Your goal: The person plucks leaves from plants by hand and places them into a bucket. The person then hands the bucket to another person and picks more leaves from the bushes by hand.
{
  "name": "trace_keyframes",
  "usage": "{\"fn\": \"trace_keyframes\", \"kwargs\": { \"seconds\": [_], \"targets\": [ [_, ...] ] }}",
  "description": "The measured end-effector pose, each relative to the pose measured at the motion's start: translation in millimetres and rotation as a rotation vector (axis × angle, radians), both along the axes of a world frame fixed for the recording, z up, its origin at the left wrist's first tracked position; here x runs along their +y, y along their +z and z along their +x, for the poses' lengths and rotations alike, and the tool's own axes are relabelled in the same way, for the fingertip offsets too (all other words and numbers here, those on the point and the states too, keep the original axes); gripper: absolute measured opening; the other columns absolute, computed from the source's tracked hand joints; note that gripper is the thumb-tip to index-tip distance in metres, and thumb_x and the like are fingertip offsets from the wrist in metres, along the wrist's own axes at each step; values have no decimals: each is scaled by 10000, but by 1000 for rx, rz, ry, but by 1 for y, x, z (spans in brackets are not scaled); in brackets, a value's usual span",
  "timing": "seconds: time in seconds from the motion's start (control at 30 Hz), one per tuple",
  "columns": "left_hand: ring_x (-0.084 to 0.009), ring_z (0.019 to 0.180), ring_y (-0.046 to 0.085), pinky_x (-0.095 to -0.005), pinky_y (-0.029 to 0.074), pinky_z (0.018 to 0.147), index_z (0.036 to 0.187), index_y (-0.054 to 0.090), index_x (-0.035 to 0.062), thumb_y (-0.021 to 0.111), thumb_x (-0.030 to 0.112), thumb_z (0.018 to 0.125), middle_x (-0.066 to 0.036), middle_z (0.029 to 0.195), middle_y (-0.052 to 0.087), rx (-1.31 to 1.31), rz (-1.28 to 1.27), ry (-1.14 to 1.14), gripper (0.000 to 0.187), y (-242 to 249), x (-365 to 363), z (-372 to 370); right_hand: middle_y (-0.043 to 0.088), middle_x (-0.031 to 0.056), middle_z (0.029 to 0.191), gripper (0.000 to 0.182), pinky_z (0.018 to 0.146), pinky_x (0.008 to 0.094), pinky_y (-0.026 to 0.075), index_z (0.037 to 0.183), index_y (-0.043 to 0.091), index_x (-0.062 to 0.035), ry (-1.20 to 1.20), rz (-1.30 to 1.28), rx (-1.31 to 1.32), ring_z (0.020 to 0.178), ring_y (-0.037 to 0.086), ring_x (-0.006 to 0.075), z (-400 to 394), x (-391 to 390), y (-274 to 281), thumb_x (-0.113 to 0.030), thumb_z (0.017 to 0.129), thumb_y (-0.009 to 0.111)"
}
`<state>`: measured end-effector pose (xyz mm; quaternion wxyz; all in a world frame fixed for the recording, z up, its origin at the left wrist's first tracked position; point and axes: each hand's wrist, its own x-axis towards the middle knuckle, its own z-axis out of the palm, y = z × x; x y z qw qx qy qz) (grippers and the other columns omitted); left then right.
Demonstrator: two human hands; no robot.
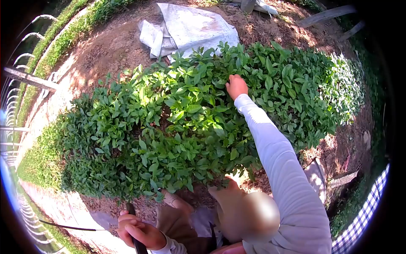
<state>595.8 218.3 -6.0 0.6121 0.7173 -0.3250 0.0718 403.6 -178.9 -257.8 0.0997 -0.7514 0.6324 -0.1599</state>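
Note:
My right hand (237, 86) reaches out over the leafy green bushes (190, 139), its fingers curled down among the upper leaves. What those fingertips pinch is hidden by the hand and foliage. Lower left, in front of the bushes' near edge, my left hand (141, 233) is wrapped around a dark handle (130, 208), which sticks out above and below the fist. A thin dark rod (67, 226) runs leftward from beside that hand.
A crumpled white sheet (198, 29) lies on the bare soil (101, 48) behind the bushes. Posts stand at the left (31, 79) and upper right (325, 16). Checked blue-and-white cloth (363, 211) shows lower right. A blurred patch covers part of the area near my body.

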Motion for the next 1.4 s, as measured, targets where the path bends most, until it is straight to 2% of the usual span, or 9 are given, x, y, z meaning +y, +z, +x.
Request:
{"fn": "trace_keyframes", "kwargs": {
  "seconds": [0.13, 0.23, 0.3, 0.43, 0.7, 0.9, 1.07, 1.3, 1.4],
  "targets": [
    [-129, 597, 329, -334, 391, 822, 677, 329, 70, 384, 85, 911, -23, 635, 298, -21, 51, 55, 241, 1, 3, -4, 593, 157, 864, 128, 667, 423, 485, 874, 578, -51, 113, -260, -339, 751, 590, 362, -10, -8, -26, -62, 755, 625],
    [-168, 590, 388, -339, 397, 723, 702, 386, 51, 421, 92, 901, -42, 631, 357, -164, 145, 100, 206, 5, 1, -4, 604, 42, 751, 144, 501, 253, 431, 923, 581, -59, -151, 840, -1122, 602, 577, 135, -24, 8, -17, -57, 799, 654],
    [-242, 587, 481, -327, 419, 546, 715, 494, 2, 481, 77, 891, -94, 658, 474, -269, 161, 85, 191, 5, 9, 4, 610, 19, 793, 177, 468, 205, 409, 982, 563, -61, 52, 1035, -1381, 616, 559, 56, -26, 42, 22, -40, 822, 635],
    [-225, 637, 484, -332, 427, 584, 776, 482, 14, 453, 213, 955, -79, 699, 459, -450, 483, 180, 269, 8, 21, 5, 594, 12, 810, 145, 589, 247, 505, 951, 542, -93, -165, 664, -1573, 696, 601, 120, -51, 18, 39, -113, 841, 634],
    [-213, 606, 461, -329, 425, 574, 766, 444, 27, 454, 176, 947, -75, 682, 447, -368, 366, 79, 235, 1, 15, 1, 665, 141, 906, 331, 741, 350, 488, 959, 662, -52, 14, 122, -184, 786, 636, 286, -22, -65, -23, -253, 707, 738],
    [-196, 579, 447, -314, 417, 562, 733, 407, 52, 466, 116, 917, -68, 659, 442, -284, 339, 40, 203, 2, 8, -2, 658, 126, 804, 152, 642, 352, 496, 871, 595, -43, -96, 29, -450, 726, 638, 247, -22, -46, -46, -101, 750, 667],
    [-172, 568, 446, -293, 412, 558, 707, 392, 78, 490, 38, 854, -46, 628, 442, -99, 193, 81, 182, 4, -3, -8, 632, 84, 874, 307, 518, 207, 454, 1112, 484, -32, -108, 876, -1542, 640, 561, 105, -35, 9, 1, -14, 829, 601],
    [-157, 559, 434, -274, 394, 549, 684, 389, 85, 462, -22, 823, -37, 607, 439, -167, 257, 69, 190, 2, -5, -12, 608, 69, 871, 232, 624, 285, 534, 996, 535, -29, -325, 475, -1484, 739, 611, 161, -61, -56, -7, -21, 781, 623],
    [-151, 551, 424, -269, 382, 544, 678, 390, 85, 447, -20, 829, -33, 596, 433, -144, 217, 58, 193, 2, -10, -14, 627, 78, 857, 410, 643, 269, 509, 1071, 530, 9, -231, 405, -856, 752, 629, 166, -46, -76, -7, -75, 712, 709]
  ]
}}
